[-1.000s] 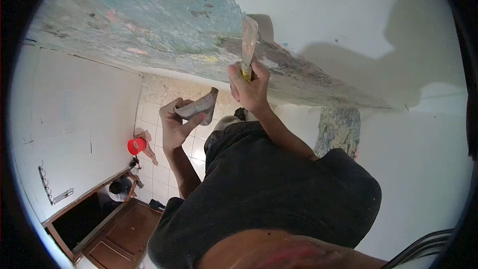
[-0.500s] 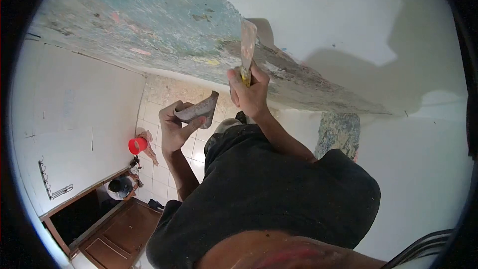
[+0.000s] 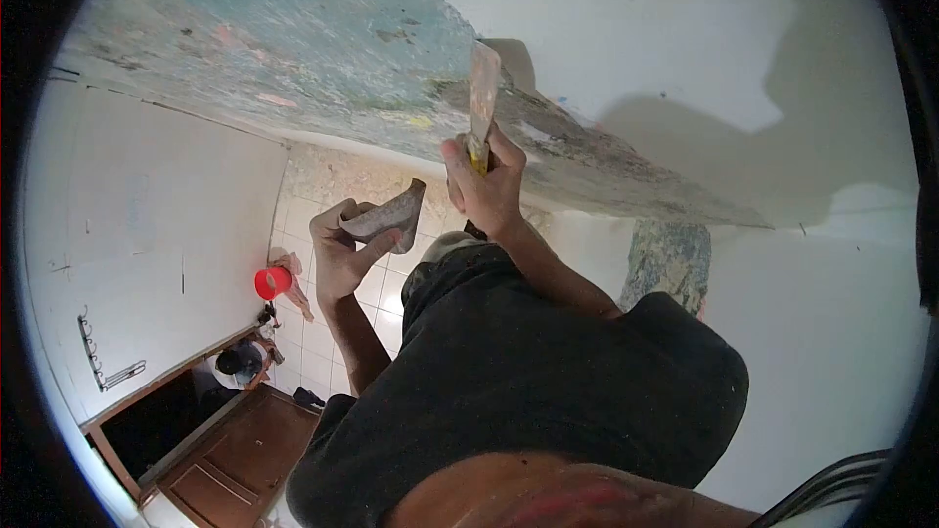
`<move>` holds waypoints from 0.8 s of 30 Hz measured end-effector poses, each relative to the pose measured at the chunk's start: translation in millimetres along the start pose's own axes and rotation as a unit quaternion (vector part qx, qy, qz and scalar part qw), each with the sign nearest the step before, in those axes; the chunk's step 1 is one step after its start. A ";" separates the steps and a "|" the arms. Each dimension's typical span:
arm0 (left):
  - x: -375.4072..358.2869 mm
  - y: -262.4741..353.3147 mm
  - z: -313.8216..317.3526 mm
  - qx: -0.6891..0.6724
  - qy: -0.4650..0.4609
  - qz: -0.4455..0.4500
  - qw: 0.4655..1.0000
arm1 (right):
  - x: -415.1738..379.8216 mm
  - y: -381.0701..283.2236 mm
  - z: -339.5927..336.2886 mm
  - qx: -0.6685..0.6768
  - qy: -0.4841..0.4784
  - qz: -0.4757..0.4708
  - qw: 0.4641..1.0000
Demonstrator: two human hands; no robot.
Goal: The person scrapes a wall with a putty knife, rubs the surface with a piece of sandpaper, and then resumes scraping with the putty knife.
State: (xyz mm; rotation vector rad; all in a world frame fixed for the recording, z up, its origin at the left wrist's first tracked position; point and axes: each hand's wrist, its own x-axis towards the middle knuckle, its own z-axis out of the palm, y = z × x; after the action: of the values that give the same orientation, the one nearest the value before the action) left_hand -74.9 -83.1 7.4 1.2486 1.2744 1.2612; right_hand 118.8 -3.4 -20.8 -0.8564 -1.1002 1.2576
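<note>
My right hand [image 3: 489, 181] is closed round the yellow handle of a scraper [image 3: 483, 88]. Its speckled blade points up the frame and overlaps the scraped wall [image 3: 333, 39], near the edge of the white paint; whether it touches cannot be told. Lower and to the left, my left hand [image 3: 342, 252] grips a bent grey piece [image 3: 386, 218], thumb on the near side and fingers curled behind. The wall surface is patchy blue-green, grey and brown.
White wall [image 3: 636, 20] lies at the upper right, and a patchy strip [image 3: 665, 264] at the right. A red bucket [image 3: 273, 283] stands on the tiled floor [image 3: 318, 342]. Another person [image 3: 243, 364] is by the brown door [image 3: 235, 455]. Hooks [image 3: 90, 347] hang at the left.
My right hand and the scraper have shifted slightly left and down in the frame. My left hand has barely moved, still holding the grey piece.
</note>
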 end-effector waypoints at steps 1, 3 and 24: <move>-0.8 -1.3 -1.0 -0.006 0.001 -0.001 1.000 | 2.8 0.2 2.8 -0.006 0.002 -0.003 1.000; -2.6 -9.1 -2.7 0.012 0.006 -0.024 1.000 | -0.4 2.8 3.6 -0.015 0.011 -0.001 1.000; 4.4 -8.4 -0.3 -0.003 -0.012 -0.035 0.999 | 2.4 -13.9 8.6 0.086 -0.012 -0.029 0.996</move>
State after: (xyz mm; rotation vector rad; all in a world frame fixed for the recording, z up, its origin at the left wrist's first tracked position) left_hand -76.0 -78.5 -0.8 1.2009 1.2843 1.1952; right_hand 114.5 -3.7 -4.8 -0.6766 -1.0114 1.2973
